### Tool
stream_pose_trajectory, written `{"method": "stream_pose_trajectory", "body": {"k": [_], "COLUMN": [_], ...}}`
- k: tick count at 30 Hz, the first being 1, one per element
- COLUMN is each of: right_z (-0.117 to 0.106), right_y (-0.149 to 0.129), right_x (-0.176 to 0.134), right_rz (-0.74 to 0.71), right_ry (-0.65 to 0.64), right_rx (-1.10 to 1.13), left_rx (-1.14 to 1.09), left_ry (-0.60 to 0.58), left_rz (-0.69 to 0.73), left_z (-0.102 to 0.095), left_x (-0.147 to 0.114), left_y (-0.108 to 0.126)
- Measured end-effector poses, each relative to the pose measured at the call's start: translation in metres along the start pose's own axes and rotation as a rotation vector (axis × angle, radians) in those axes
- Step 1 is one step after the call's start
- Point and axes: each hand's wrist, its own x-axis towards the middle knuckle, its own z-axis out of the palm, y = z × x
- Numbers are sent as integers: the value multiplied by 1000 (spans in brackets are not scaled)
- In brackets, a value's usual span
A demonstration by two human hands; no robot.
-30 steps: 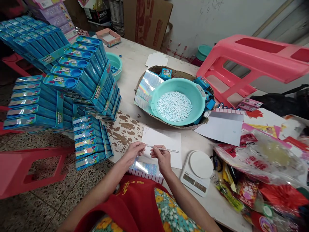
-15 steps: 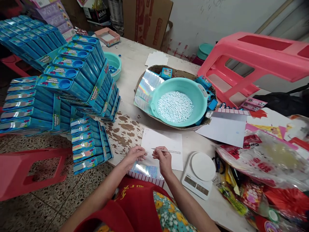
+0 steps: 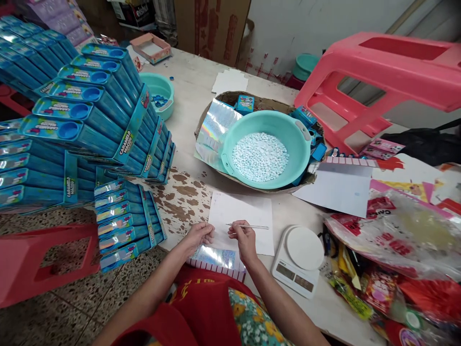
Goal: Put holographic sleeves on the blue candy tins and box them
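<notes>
A slim pen (image 3: pixel 258 226) lies across the fingers of my right hand (image 3: pixel 244 238), which is closed around it over a white sheet of paper (image 3: pixel 241 206). Its pointed end faces left. My left hand (image 3: pixel 199 236) rests by the left edge of that sheet, fingers curled together; whether anything small is between them is hidden. Under both hands, a shiny holographic card sheet (image 3: pixel 216 257) with a striped edge lies at the table's front. Right of the paper sits a white kitchen scale (image 3: pixel 300 259) with its pan bare.
A turquoise basin (image 3: pixel 298 144) of pale candies sits in a cardboard box (image 3: pixel 201 127) behind the paper. Stacked blue candy boxes (image 3: pixel 133 139) crowd the left. A pink stool (image 3: pixel 345 72) stands at right, near plastic-wrapped packages (image 3: pixel 392 235). A smaller basin (image 3: pixel 167 91) is behind.
My left hand has shifted slightly left and down toward the paper's edge. My right hand and the pen keep nearly the same place. The view has tilted a little.
</notes>
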Motion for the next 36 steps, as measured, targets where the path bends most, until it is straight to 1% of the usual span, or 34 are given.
{"method": "stream_pose_trajectory", "body": {"k": [5, 9, 12, 15, 19, 24, 33, 36], "right_z": [0, 0, 2, 5, 8, 10, 9, 9], "right_y": [2, 5, 5, 4, -3, -9, -4, -4], "right_x": [3, 7, 11, 14, 16, 17, 20, 21], "right_rz": [17, 17, 19, 39, 24, 3, 19, 26], "right_ry": [-2, 0, -4, -6, -16, -22, 11, -11], "right_rx": [14, 12, 11, 6, 5, -9, 2, -13], "left_rx": [10, 11, 54, 102, 98, 104, 148, 165], "left_ry": [9, 72, 94, 95, 94, 77, 61, 49], "left_rz": [12, -11, 12, 60, 117, 125, 159, 172], "left_z": [2, 4, 6, 8, 13, 20, 26, 29], "left_x": [5, 10, 13, 17, 22, 25, 27, 25], "left_y": [3, 5, 7, 10, 18, 26, 33, 35]}}
